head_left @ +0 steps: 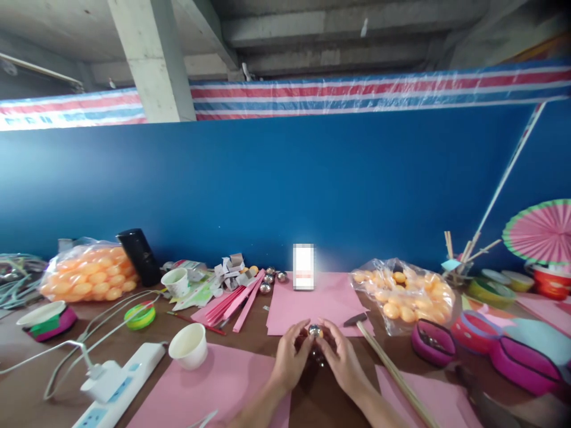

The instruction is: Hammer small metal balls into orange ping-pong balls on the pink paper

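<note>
My left hand point(289, 358) and my right hand point(342, 358) meet over the brown table point(250, 336), fingers curled round a small shiny metal ball point(315, 330) pinched between their tips. Something dark sits under the ball between my palms; I cannot make it out. Just beyond my hands lies a pink paper sheet point(312, 306). A hammer point(383, 362) with a long wooden handle lies to the right of my right hand. More metal balls point(270, 279) rest farther back beside pink paper strips point(243, 300).
Two clear bags of orange balls point(89, 270) point(404, 294) stand left and right. White cups point(190, 346) point(176, 281), a power strip point(118, 383) with cables, a black cylinder point(139, 255), pink round cases point(517, 356), a pink paper fan point(539, 229) and a blue wall behind.
</note>
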`<act>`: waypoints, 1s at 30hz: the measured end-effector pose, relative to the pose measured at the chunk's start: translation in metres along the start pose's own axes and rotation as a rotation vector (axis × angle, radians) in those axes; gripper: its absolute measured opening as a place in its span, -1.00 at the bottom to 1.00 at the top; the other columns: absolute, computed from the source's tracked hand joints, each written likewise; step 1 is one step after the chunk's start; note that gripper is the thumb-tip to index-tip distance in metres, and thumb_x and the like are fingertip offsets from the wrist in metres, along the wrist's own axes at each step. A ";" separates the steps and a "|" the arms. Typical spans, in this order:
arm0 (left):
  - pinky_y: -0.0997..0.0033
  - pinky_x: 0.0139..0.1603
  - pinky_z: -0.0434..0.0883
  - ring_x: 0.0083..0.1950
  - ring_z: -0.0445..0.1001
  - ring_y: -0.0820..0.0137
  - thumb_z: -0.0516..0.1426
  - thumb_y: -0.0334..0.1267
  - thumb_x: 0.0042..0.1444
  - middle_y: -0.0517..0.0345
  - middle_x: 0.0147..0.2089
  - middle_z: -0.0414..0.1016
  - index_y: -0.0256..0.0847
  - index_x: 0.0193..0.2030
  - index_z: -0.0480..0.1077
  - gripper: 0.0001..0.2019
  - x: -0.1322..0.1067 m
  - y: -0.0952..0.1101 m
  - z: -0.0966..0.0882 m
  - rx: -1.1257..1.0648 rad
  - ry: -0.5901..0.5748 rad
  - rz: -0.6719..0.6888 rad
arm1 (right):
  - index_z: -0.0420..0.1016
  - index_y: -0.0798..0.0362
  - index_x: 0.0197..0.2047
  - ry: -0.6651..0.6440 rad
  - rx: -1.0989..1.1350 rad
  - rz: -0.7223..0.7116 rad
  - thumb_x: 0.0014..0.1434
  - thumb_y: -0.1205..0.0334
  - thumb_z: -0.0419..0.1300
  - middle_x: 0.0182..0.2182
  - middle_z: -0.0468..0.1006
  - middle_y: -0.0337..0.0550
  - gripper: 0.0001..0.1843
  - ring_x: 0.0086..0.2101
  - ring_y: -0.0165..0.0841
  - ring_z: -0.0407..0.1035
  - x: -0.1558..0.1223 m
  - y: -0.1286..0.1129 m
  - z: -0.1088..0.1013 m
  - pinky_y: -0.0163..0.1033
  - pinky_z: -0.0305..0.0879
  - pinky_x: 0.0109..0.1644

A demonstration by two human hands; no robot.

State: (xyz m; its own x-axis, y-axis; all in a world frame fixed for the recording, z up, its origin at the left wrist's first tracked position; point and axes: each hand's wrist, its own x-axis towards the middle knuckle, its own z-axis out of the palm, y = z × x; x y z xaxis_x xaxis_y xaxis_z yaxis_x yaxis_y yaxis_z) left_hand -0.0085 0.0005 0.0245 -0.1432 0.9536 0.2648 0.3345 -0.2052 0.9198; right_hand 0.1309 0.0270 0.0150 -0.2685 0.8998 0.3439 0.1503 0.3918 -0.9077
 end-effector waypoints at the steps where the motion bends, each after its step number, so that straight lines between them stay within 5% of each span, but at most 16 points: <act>1: 0.33 -0.10 0.36 -0.15 0.43 0.32 0.05 -0.17 0.03 0.03 -0.14 0.46 -0.18 -0.04 0.35 -0.66 0.000 0.000 0.001 -0.006 0.005 -0.009 | 0.26 0.04 -0.02 0.001 -0.001 -0.006 0.12 0.10 0.04 -0.13 0.45 -0.03 -0.63 -0.13 -0.24 0.35 0.000 0.001 0.000 -0.14 0.33 -0.05; 30: 0.31 -0.05 0.32 -0.11 0.40 0.29 0.08 -0.21 0.01 0.02 -0.13 0.45 -0.17 -0.06 0.37 -0.68 -0.002 -0.003 0.002 -0.046 -0.058 0.080 | 0.31 0.06 -0.01 -0.065 0.053 -0.064 0.06 0.24 0.08 -0.07 0.41 -0.02 -0.62 -0.06 -0.25 0.30 0.000 0.002 -0.004 -0.13 0.27 0.01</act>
State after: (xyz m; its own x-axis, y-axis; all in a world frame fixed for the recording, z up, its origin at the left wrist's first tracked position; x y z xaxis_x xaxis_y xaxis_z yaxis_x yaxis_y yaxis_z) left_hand -0.0077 -0.0002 0.0210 -0.0634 0.9445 0.3223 0.2992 -0.2901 0.9090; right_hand 0.1349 0.0288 0.0145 -0.3375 0.8581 0.3869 0.0806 0.4359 -0.8964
